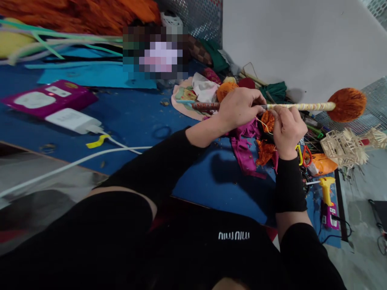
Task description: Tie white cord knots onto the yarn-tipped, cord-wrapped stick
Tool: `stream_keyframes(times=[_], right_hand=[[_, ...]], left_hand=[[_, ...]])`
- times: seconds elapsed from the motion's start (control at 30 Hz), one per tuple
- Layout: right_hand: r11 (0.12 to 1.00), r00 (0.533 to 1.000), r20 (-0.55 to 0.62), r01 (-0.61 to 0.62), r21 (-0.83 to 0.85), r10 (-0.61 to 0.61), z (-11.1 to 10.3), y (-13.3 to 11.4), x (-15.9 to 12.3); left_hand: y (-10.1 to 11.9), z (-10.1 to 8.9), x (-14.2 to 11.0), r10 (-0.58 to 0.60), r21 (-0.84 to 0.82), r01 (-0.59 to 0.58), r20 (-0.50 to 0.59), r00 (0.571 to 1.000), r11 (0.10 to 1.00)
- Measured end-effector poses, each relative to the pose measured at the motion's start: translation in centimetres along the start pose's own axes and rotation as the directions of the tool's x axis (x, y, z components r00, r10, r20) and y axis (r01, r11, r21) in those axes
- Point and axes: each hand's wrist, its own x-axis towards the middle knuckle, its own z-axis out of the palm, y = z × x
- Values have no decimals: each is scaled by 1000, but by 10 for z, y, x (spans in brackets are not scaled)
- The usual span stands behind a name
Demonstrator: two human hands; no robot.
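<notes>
Level above the blue table is a long stick (311,106) wrapped in pale yellow strip on its right part. A fuzzy orange ball (347,104) caps its right end, and the left part is dark reddish brown. My left hand (238,106) is closed round the stick near its middle. Just to the right, my right hand (287,127) is closed with the fingertips pinching the stick's wrapped part. A thin pale thread shows between the hands. Below them lie crumpled magenta cloth strips (244,155) and orange cloth scraps (266,151).
On the blue table (136,117), a purple power strip (71,98) with a white charger (72,120) lies at left. At right are red-handled scissors (307,155), a yellow glue gun (327,189) and a pale stick-built model (344,149). Orange material (75,16) is heaped behind.
</notes>
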Motion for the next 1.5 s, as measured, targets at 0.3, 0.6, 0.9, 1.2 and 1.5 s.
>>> stream_keyframes(times=[0.3, 0.6, 0.9, 1.2, 1.5], right_hand=[[999, 998, 61, -30, 13, 30, 3, 10, 4], [998, 987, 147, -66, 5, 65, -4, 13, 10], [991, 952, 290, -121, 53, 101, -16, 26, 13], [979, 922, 371, -166, 115, 113, -19, 28, 14], [955, 967, 46, -253, 154, 249, -56, 37, 14]], left_hand=[[17, 3, -11, -2, 209, -11, 64, 998, 978], [23, 3, -13, 42, 420, -118, 184, 982, 900], [9, 14, -14, 348, 503, -465, 313, 884, 729], [2, 14, -13, 466, 508, -618, 406, 786, 600], [-1, -14, -1, 446, 530, -513, 262, 856, 675]])
